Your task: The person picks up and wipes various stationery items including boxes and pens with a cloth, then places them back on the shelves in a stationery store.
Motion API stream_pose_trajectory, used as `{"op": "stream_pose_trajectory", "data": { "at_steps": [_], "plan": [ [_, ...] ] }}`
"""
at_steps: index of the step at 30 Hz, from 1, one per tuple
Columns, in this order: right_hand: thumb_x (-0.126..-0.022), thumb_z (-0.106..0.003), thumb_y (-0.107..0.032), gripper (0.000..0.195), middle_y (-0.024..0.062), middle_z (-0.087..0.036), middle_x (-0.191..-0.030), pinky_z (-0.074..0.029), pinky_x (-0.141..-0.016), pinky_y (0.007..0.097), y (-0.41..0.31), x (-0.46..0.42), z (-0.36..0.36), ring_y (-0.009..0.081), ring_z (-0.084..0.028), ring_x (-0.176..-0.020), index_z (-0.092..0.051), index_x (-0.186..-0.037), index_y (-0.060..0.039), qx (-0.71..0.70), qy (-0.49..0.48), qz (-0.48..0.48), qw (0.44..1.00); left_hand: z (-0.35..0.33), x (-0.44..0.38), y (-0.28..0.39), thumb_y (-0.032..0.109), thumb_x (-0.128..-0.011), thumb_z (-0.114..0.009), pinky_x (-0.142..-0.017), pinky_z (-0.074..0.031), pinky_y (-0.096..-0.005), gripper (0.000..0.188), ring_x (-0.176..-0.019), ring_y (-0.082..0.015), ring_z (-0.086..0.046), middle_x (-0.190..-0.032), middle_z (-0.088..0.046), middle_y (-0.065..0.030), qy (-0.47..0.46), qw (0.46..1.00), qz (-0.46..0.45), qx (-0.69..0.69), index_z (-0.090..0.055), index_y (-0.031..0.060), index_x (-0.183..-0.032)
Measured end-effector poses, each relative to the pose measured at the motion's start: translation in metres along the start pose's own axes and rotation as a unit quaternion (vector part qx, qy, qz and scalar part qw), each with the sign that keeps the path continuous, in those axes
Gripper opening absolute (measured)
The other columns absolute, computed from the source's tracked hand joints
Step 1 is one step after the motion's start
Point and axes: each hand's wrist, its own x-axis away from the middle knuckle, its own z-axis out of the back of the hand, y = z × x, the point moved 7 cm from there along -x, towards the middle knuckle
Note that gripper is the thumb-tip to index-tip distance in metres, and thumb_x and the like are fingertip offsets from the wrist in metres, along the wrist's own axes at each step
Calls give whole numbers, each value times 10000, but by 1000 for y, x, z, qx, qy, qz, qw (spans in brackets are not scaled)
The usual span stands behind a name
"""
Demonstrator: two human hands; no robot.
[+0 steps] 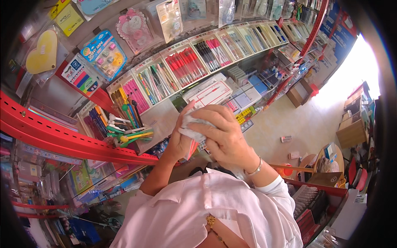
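My left hand (pixel 179 143) grips a small red-and-white box (pixel 192 149), mostly covered by my fingers. A crumpled white cloth or tissue (pixel 194 129) lies over its top, pressed there by my curled right hand (pixel 221 131). Just beyond my hands, a white box with a red pen pictured on it (pixel 214 93) rests on other boxes under the pen shelf. To the left of my left hand is a bare pale shelf panel (pixel 162 119).
White trays hold red pens (pixel 186 66), black pens (pixel 206 55) and pink pens (pixel 135 94). A cup of novelty pens (pixel 128 133) stands by the red metal rail (pixel 77 139). Blister packs (pixel 104 55) hang above. Small boxes (pixel 286 139) lie on the floor at right.
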Motion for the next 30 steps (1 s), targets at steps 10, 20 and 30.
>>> {"op": "stream_pose_trajectory", "data": {
  "at_steps": [10, 20, 30],
  "plan": [
    [-821, -440, 92, 449, 42, -614, -1205, -444, -972, 285, 124, 109, -16, 138, -540, -1167, -642, -1208, -16, -455, 188, -420, 762, 13, -24, -3, 708, -923, -387, -817, -556, -463, 785, -992, -283, -614, -1105, -603, -165, 89, 929, 71, 353, -332, 156, -1477],
    [-684, -551, 53, 416, 140, -607, -1216, -463, -917, 412, -6, 33, -6, 316, -581, -1100, -687, -1066, -44, -55, -24, 4, 998, 10, -35, -40, 633, -978, -364, -861, -521, -441, 593, -998, -243, -598, -1060, -607, -106, 116, 883, 204, 406, -544, 120, -1216],
    [-754, -652, -3, 269, 87, -625, -1247, -499, -872, 390, -23, 68, -4, 273, -592, -1123, -703, -1007, -78, 98, 80, 59, 990, 8, -34, -79, 616, -992, -276, -842, -519, -506, 630, -930, -295, -605, -997, -620, -137, 158, 845, 231, 456, -568, 61, -1049]
  ]
}}
